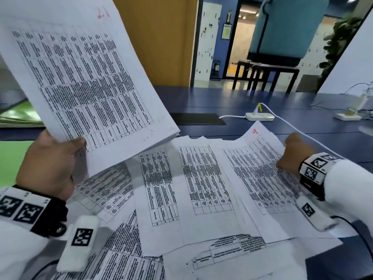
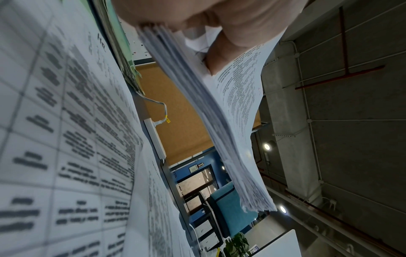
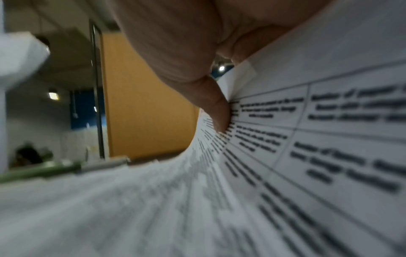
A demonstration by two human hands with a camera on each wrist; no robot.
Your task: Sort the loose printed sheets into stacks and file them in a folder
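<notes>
Two hands: both on paper, sorting under way.
Left hand [image 1: 47, 164]: grips a thick stack [image 1: 80, 77] by its lower edge, thumb on the printed face, raised and tilted over the table [image 1: 222, 98].
Middle: loose printed sheets [image 1: 191, 188] lie fanned and overlapping.
Right hand [image 1: 292, 152]: thumb and curled fingers pinch the far-right sheet [image 1: 260, 168], whose edge curls up.
Folder: a green edge [image 1: 12, 154] at far left may be it; cannot tell.
Advice: peel off one sheet only, check its red mark, square edges before adding.
</notes>
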